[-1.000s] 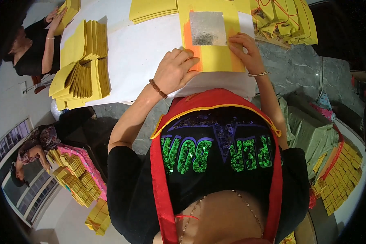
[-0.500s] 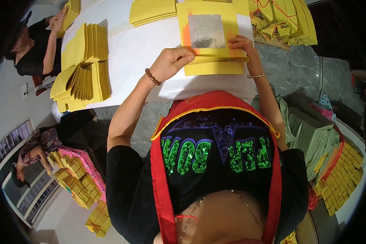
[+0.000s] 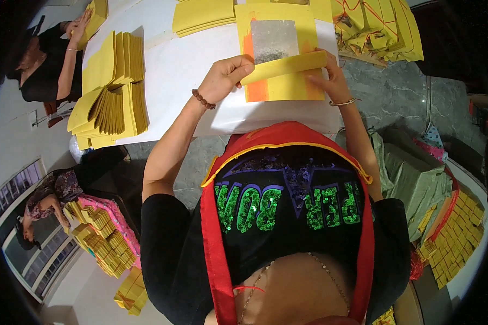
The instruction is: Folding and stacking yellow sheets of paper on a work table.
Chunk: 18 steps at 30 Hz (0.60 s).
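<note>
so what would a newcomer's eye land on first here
Probably the green sequins on the black shirt, low in the middle, edged by a red apron. Above, the left hand pinches a yellow strip, the right hand at its other end, over a sheet with a silver square.

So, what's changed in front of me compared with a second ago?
Your left hand moved left and away from you, and now grips a rolled or folded yellow paper strip; your right hand is at its other end. The strip now covers the lower edge of the silver square. The yellow stacks at left stayed put.
</note>
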Each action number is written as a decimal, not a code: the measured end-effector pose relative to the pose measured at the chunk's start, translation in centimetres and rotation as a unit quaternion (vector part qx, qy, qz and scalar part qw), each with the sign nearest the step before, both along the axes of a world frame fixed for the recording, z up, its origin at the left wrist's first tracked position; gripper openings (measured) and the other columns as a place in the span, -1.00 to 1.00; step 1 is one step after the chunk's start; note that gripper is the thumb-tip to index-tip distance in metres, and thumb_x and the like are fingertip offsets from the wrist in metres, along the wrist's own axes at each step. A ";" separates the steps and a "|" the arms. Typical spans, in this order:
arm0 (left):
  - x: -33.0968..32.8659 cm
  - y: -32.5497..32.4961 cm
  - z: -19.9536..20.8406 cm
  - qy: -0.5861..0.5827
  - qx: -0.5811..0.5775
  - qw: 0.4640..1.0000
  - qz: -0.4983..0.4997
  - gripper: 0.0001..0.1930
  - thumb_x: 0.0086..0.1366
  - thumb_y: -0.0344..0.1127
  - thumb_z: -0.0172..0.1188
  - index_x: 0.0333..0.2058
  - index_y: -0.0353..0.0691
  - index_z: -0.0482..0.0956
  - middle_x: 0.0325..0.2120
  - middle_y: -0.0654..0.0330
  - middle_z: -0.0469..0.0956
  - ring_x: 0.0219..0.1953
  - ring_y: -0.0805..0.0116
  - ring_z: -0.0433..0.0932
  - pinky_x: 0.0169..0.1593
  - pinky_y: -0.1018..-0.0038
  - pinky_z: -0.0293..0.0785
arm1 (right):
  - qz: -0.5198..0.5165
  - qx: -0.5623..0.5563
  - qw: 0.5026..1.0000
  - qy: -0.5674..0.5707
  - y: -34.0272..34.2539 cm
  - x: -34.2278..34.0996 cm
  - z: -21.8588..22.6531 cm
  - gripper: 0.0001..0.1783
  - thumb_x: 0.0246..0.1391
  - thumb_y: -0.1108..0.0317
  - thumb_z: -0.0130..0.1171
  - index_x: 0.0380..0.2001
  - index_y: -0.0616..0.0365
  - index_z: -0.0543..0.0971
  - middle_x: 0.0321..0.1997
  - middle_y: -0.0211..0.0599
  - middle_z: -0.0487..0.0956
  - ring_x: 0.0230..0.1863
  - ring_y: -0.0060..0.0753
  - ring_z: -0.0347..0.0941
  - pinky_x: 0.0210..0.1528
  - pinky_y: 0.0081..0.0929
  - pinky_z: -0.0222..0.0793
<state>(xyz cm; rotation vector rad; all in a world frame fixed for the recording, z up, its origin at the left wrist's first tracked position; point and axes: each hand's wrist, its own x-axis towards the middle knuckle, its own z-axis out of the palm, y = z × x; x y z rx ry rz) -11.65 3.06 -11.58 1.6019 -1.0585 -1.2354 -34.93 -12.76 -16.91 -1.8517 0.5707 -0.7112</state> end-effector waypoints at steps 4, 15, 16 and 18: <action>0.3 0.3 0.9 -0.015 0.031 0.999 -0.020 -0.70 0.24 -0.12 0.06 -0.24 -0.24 0.53 -0.39 0.30 0.52 -0.42 0.55 0.41 -0.36 0.62 0.36 | 0.047 -0.095 0.994 -0.007 -1.5 -0.3 -0.5 -0.66 -0.23 0.49 0.24 -0.26 0.06 0.55 -0.04 -0.35 0.47 0.15 -0.27 0.18 0.19 -0.36 0.06; -0.7 0.0 0.0 -0.524 -0.192 0.826 -0.070 -0.53 -0.12 -0.48 0.11 -0.12 -0.05 0.48 -0.11 0.25 0.44 -0.11 0.24 0.34 -0.06 0.35 0.20 | 0.037 -0.089 0.995 -0.003 -1.6 -0.3 0.3 -0.73 -0.21 0.54 0.21 -0.33 0.07 0.55 -0.16 -0.38 0.54 0.05 -0.26 0.30 0.13 -0.37 0.11; -0.7 0.2 0.1 -0.528 -0.229 0.814 -0.074 -0.54 -0.10 -0.49 0.10 -0.13 -0.04 0.48 -0.13 0.25 0.45 -0.13 0.24 0.36 -0.08 0.34 0.22 | 0.055 -0.075 0.996 -0.003 -1.7 -0.5 1.0 -0.73 -0.20 0.53 0.20 -0.32 0.06 0.55 -0.19 -0.39 0.54 0.01 -0.28 0.34 0.11 -0.36 0.12; -1.1 0.9 0.6 -0.521 -0.277 0.803 -0.088 -0.61 -0.05 -0.50 0.07 -0.17 -0.09 0.49 -0.17 0.23 0.48 -0.17 0.23 0.40 -0.13 0.34 0.29 | 0.069 -0.126 0.989 0.036 -1.0 -1.7 3.1 -0.73 -0.20 0.52 0.19 -0.32 0.06 0.56 -0.20 -0.40 0.55 -0.02 -0.29 0.37 0.08 -0.36 0.13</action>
